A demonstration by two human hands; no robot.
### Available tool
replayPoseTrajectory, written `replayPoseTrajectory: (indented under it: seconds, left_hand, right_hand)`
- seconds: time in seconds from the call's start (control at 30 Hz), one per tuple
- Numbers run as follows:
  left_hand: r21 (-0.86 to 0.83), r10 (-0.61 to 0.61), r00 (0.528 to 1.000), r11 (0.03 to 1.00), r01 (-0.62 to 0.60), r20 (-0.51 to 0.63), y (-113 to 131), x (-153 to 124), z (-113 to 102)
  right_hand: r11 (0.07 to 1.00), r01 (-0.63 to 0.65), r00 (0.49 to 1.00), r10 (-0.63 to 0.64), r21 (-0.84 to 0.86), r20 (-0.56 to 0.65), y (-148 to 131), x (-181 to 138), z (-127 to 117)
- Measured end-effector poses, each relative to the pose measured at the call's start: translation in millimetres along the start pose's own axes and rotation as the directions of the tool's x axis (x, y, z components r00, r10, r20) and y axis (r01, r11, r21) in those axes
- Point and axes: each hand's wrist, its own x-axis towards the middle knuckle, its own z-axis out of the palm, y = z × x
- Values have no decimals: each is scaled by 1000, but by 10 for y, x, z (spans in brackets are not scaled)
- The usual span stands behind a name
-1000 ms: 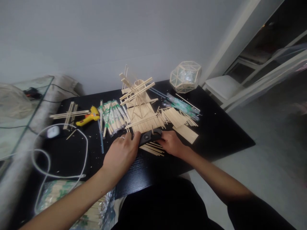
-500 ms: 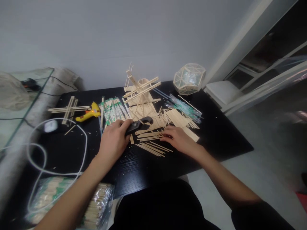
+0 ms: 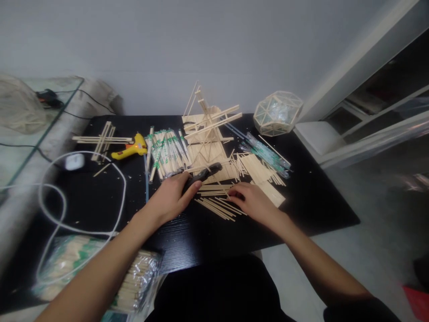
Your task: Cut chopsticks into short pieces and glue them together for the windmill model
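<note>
My left hand [image 3: 172, 195] is wrapped round a black cutter with a hooked jaw [image 3: 212, 170], thumb along its handle. A thin wooden stick appears to lie by the jaw. My right hand [image 3: 251, 200] pinches the end of a thin wooden stick [image 3: 231, 197] at the right side of a row of sticks. Just in front lies a fanned group of loose sticks [image 3: 216, 209]. Behind the cutter are flat panels of joined sticks [image 3: 204, 154], with a windmill-like stick frame [image 3: 214, 120] standing over them.
A yellow glue gun [image 3: 132, 148] lies beside crossed sticks [image 3: 103, 140]. Paper-wrapped chopsticks [image 3: 167, 150], a faceted stick ball [image 3: 278, 114] and plastic wrappers [image 3: 266, 154] are further back. A white cable [image 3: 124, 192] loops at left, above a bag of chopsticks [image 3: 134, 277].
The view has shifted, so the table sits further right. The cutter has turned, its jaw now seen more edge-on, and my left thumb shows along the handle. My right hand stays at the sticks.
</note>
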Motion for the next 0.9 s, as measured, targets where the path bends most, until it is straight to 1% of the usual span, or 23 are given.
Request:
replayPoseTrajectory:
  seconds: [0.1, 0.2, 0.27, 0.37, 0.43, 0.53, 0.67, 0.9]
  left_hand:
    - [23, -17, 999, 1000, 16, 34, 0, 12, 28]
    - [62, -67, 996, 996, 64, 62, 6, 10, 40]
    - [76, -93, 993, 993, 88, 71, 15, 1, 39]
    - [85, -115, 991, 990, 109, 72, 38, -14, 35]
    - [89, -139, 988, 987, 132, 70, 53, -19, 37]
    - [86, -169, 983, 983, 163, 68, 68, -19, 49]
    - [115, -164, 985, 981, 158, 49, 66, -17, 72]
    - [168, -169, 985, 972, 162, 33, 71, -24, 90]
  right_hand:
    - [988, 6, 996, 8, 157, -90, -138, 47, -82]
    - [937, 38, 997, -10, 348, -80, -301, 110, -109]
    - [889, 2, 997, 36, 458, -74, -385, 156, -61]
    - [803, -41, 992, 106, 595, -75, -458, 214, 75]
    - [748, -68, 986, 150, 660, -68, -483, 238, 160]
    - [718, -82, 975, 200, 691, -92, -510, 253, 231]
    - [732, -58, 964, 217, 678, -151, -534, 257, 260]
    - [714, -60, 959, 235, 698, -158, -548, 256, 294]
